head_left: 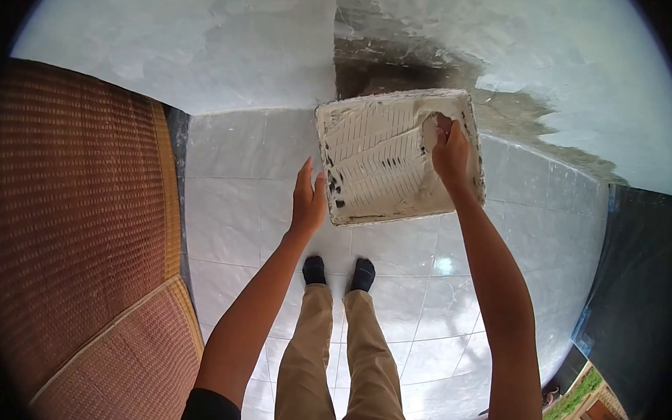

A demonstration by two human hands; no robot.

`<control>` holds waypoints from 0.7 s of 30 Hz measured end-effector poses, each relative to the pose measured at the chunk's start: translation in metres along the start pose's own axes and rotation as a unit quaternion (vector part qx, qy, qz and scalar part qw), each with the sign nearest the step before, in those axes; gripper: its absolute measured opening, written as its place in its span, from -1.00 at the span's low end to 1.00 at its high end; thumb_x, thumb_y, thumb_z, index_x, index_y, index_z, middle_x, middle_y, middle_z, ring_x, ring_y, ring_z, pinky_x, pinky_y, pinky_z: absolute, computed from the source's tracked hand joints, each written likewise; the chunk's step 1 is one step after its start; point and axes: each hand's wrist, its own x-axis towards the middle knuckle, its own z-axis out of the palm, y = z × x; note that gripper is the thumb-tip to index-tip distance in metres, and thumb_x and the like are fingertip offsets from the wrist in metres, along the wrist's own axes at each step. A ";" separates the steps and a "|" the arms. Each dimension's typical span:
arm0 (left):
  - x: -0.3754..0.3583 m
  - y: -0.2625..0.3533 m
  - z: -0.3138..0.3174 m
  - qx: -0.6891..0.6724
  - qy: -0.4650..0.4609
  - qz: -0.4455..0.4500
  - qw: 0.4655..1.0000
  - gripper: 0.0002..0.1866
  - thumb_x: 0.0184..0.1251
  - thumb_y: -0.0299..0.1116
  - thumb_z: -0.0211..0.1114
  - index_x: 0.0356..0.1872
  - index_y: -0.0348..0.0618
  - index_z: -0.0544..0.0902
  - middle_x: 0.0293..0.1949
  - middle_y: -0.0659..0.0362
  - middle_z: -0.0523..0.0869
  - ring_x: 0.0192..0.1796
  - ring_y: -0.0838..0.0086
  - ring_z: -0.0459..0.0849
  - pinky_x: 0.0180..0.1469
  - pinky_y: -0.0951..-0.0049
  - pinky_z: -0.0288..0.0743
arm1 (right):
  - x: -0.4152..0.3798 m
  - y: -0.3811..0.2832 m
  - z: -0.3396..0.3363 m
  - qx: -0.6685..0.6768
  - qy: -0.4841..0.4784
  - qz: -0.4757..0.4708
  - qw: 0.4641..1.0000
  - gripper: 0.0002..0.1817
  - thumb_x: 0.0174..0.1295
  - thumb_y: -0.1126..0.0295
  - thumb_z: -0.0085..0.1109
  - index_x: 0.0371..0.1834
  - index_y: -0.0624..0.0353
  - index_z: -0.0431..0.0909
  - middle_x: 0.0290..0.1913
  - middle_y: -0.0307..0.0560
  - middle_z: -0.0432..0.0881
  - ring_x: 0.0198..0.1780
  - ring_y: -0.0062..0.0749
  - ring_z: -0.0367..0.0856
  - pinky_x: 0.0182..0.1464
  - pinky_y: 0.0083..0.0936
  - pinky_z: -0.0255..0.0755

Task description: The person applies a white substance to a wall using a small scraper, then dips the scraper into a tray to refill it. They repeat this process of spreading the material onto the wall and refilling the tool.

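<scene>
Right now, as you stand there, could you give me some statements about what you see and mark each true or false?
1. The right hand is over the ribbed tray. True.
2. The tray is spotless. False: pale material coats it.
3. The feet are bare. False: they wear dark socks.
4. The wall has a darker, uneven patch. True.
5. The woven mat is on the right of the view. False: it is on the left.

Bare left hand [308, 199] raised, fingers pointing up and thumb apart, bare right hand [451, 157] curled with fingers bent inward, both bare forearms stretched forward, elbows slightly bent, short black sleeves [210, 413] above them.
</scene>
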 end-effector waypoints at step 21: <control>0.003 0.001 0.012 -0.149 -0.019 -0.092 0.984 -0.45 0.59 -0.25 -0.24 0.43 -0.40 0.32 0.40 -0.08 0.45 0.46 0.30 0.37 0.48 0.41 0.15 | -0.061 -0.055 0.078 -0.081 -0.113 -0.174 0.975 -0.71 0.08 0.72 -0.06 -0.09 0.42 0.36 -0.17 0.29 0.53 -0.10 0.20 0.49 -0.03 -0.06 0.46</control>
